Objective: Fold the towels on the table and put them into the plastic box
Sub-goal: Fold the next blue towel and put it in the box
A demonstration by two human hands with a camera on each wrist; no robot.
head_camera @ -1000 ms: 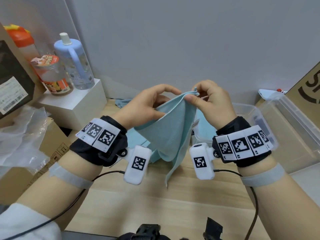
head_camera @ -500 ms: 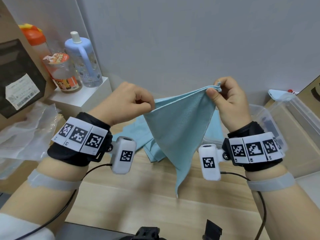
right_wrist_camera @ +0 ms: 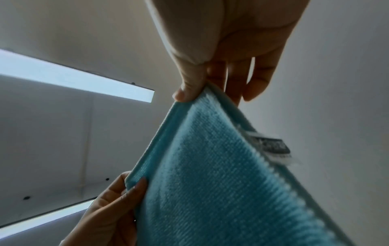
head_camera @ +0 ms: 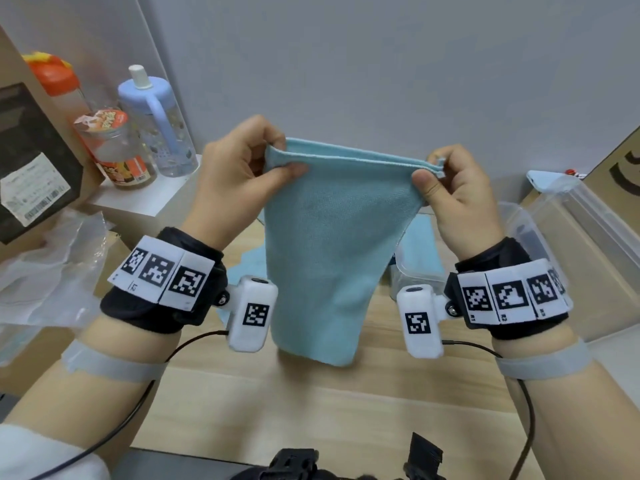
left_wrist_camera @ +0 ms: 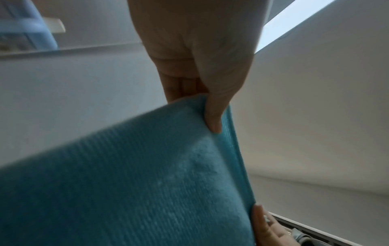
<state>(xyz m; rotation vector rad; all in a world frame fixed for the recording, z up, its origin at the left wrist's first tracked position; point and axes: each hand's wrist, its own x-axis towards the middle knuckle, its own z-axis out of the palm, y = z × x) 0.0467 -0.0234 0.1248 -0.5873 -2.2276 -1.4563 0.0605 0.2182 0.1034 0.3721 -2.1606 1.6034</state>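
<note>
A light blue towel (head_camera: pixel 322 251) hangs doubled in the air above the wooden table (head_camera: pixel 311 410). My left hand (head_camera: pixel 273 164) pinches its top left corner between thumb and fingers. My right hand (head_camera: pixel 431 171) pinches the top right corner, where a small label sticks out. The left wrist view shows the thumb pressed on the towel (left_wrist_camera: pixel 147 174). In the right wrist view the towel (right_wrist_camera: pixel 221 183) has its label on the right edge. More blue towels (head_camera: pixel 249 265) lie on the table behind. The clear plastic box (head_camera: pixel 526 237) stands at the right, partly hidden by my right wrist.
A white block (head_camera: pixel 145 199) at the left carries a jar (head_camera: pixel 114 147) and a blue bottle (head_camera: pixel 156 119). Cardboard boxes and crumpled plastic wrap (head_camera: pixel 48 258) fill the left side. A clear lid (head_camera: pixel 595 216) and a cardboard box (head_camera: pixel 620 161) stand at the right.
My hands have moved apart and upward, and the towel's top edge now stretches straight between them. The towel hangs as a flat doubled panel instead of a drooping point.
</note>
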